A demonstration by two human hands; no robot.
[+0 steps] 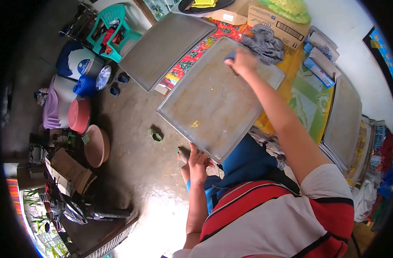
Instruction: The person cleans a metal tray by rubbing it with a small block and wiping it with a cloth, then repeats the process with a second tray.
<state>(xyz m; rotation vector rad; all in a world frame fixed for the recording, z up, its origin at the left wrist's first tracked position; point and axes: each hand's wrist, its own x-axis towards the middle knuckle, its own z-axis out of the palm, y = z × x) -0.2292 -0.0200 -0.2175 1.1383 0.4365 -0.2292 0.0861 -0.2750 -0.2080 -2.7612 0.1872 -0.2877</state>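
A large flat metal baking tray [218, 99], stained brown, lies tilted across my lap and the table edge. My left hand [198, 162] grips its near left edge, fingers curled around the rim. My right hand [244, 63] is on the tray's far part, closed around a small dark blue piece [231, 56] whose kind I cannot make out; motion blurs it. Yellow crumbs [194, 124] stick to the tray's near half. Beyond my right hand, a crumpled grey cloth [265, 43] rests at the tray's far edge.
A second metal tray [166, 47] lies on the red patterned tablecloth [196, 51]. Cardboard box [276, 28] and blue box [319, 69] stand behind. More trays [345, 120] are stacked at right. A green chair [110, 26], basins [97, 146] and slippers [155, 134] are at left.
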